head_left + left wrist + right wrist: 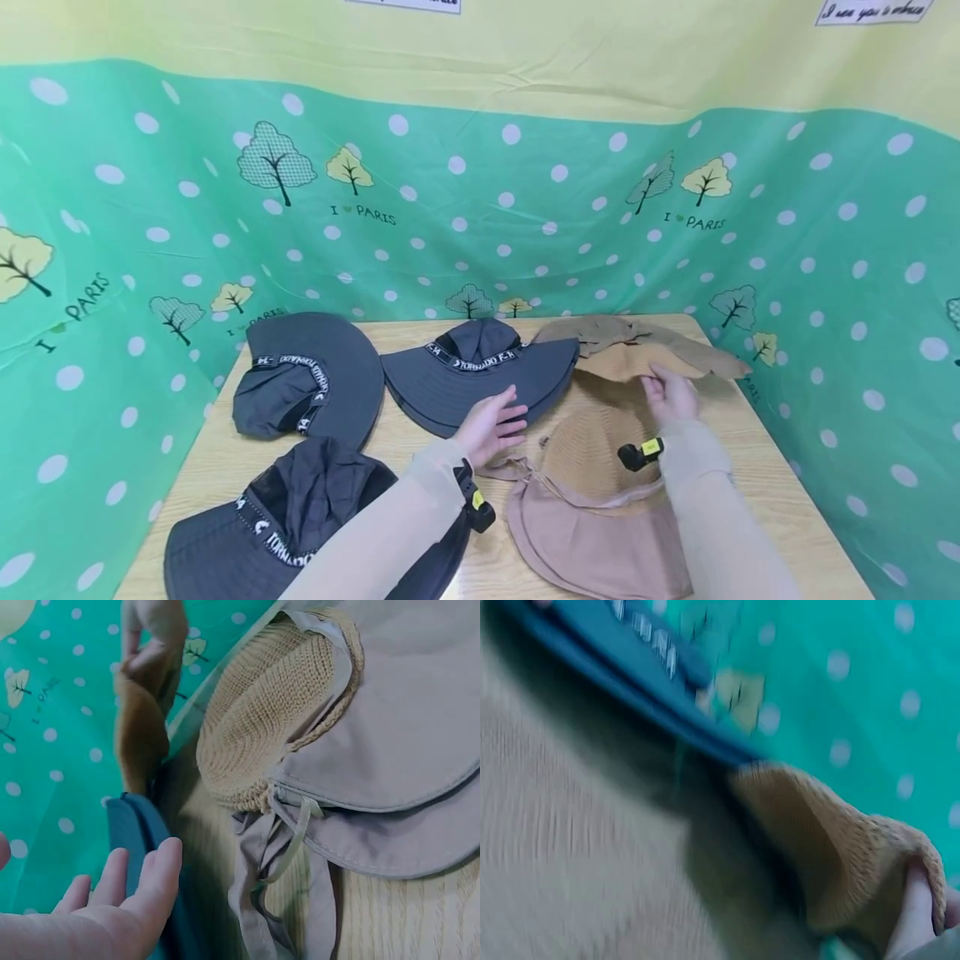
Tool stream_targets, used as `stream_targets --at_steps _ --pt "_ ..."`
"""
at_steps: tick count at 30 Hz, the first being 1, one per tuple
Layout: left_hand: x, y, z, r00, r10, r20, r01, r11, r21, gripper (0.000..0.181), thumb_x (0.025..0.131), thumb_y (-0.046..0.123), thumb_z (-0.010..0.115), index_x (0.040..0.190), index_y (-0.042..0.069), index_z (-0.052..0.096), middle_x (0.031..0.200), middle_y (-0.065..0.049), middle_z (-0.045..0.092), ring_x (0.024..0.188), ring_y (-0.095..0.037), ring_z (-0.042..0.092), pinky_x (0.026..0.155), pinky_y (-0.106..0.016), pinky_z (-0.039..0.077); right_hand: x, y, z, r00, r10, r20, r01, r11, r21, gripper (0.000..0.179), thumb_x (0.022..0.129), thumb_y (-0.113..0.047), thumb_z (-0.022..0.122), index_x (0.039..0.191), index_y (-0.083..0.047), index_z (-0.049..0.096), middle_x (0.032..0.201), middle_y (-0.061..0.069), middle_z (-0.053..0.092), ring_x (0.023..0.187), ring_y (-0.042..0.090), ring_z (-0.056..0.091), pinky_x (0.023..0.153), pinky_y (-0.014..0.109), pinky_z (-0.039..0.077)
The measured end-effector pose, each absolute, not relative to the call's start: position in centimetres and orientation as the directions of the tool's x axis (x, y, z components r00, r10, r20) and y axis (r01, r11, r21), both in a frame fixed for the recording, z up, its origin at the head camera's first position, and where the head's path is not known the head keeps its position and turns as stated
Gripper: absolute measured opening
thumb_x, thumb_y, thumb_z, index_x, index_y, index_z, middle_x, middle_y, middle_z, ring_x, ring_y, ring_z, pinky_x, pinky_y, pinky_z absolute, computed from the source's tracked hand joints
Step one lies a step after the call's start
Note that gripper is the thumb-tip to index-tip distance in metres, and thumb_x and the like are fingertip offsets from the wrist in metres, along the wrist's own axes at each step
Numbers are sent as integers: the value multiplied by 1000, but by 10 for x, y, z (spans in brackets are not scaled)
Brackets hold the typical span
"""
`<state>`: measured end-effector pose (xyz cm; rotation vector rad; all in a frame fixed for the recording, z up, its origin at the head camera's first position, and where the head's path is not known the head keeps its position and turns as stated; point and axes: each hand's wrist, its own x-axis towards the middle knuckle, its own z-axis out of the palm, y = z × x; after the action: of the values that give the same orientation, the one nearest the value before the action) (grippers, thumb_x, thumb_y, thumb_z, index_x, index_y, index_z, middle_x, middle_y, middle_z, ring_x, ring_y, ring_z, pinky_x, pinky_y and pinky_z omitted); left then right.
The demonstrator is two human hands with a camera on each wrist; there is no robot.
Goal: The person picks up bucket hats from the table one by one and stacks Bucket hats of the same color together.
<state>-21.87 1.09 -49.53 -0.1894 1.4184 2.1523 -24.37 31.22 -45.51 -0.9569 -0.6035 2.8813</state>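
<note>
My right hand (671, 396) pinches the edge of a tan woven sun hat (626, 362) with a brown fabric brim, at the back right of the table. In the right wrist view, the thumb lies inside the folded woven edge (855, 855). My left hand (491, 425) holds nothing, its fingers spread before the brim of the middle dark bucket hat (480, 375). The left wrist view shows these loose fingers (154, 889) overlapping that brim. Nearer me lies a second woven sun hat (592, 450), its pinkish-brown brim (405, 750) toward me and its ties to the left.
Two more dark hats with lettered bands lie on the left, one at the back (337, 375) and one in front (322, 492), partly behind my left forearm. A green polka-dot cloth (465, 225) hangs around the wooden table (757, 492).
</note>
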Motion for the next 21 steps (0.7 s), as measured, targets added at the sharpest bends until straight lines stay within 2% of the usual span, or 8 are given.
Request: stream_targets --at_steps 3,5,8,13,18,21 --pt "-220 11 -493 -832 378 -407 -527 -307 793 72 103 42 48 153 -3 25 152 -30 36 141 -49 34 114 -60 35 -245 295 -445 -833 233 -502 -7 -911 -413 70 95 15 48 154 -16 28 125 7 60 142 11 39 107 21 42" --pt "-220 12 -492 -827 391 -405 -534 -318 783 72 103 43 48 153 -4 24 153 -31 35 142 -50 32 114 -60 34 -246 285 -440 -832 287 -475 -57 -896 -441 66 94 16 48 152 -11 32 129 8 56 142 15 40 106 23 44" --pt "-221 13 -490 -821 410 -398 -539 -327 776 72 103 43 47 153 -4 24 154 -31 33 142 -51 29 115 -61 33 -246 274 -435 -817 366 -445 -120 -863 -490 56 93 18 49 141 -10 39 125 9 54 137 19 46 103 25 48" --pt "-221 16 -486 -818 428 -385 -537 -326 778 72 103 44 47 153 -4 25 155 -31 32 143 -52 28 115 -61 32 -244 263 -430 -776 505 -378 -265 -805 -532 44 89 20 54 121 -7 44 118 10 52 111 21 59 92 28 57" --pt "-221 16 -484 -815 443 -374 -533 -320 784 74 103 45 46 153 -4 23 155 -31 31 143 -51 29 115 -60 33 -242 257 -425 -746 588 -313 -373 -758 -534 39 88 19 56 117 -5 49 115 10 56 91 19 63 78 26 61" --pt "-221 16 -483 -814 451 -366 -530 -320 785 75 103 46 45 153 -5 23 155 -31 30 143 -51 29 115 -60 33 -240 253 -421 -738 611 -287 -417 -747 -518 38 87 19 58 116 -4 50 113 10 56 90 20 63 77 27 61"
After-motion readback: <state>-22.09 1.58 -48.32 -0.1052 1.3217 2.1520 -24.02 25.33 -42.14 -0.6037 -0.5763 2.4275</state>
